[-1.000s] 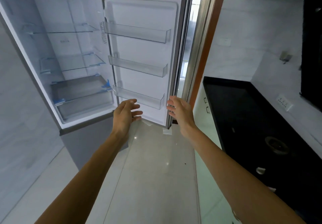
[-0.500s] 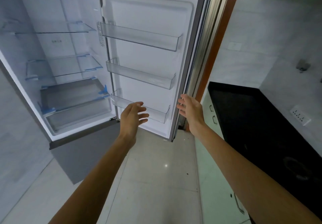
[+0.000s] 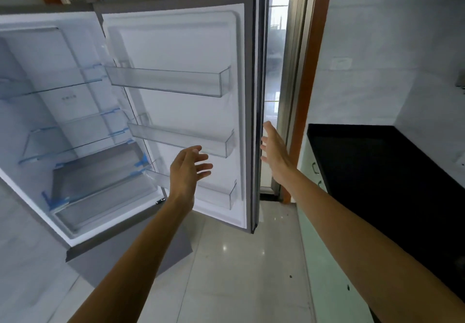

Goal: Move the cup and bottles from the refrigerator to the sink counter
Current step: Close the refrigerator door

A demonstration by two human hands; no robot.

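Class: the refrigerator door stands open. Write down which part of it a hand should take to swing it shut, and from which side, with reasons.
Probably the free vertical edge of the refrigerator door, taken from the right, where the open right hand is beside it. That edge is farthest from the hinge, tall, narrow enough to wrap, and unobstructed; the door bins look less sturdy.

text: none legible | refrigerator [image 3: 75, 71] back wall: small printed mark [image 3: 69, 98], too blurred to read
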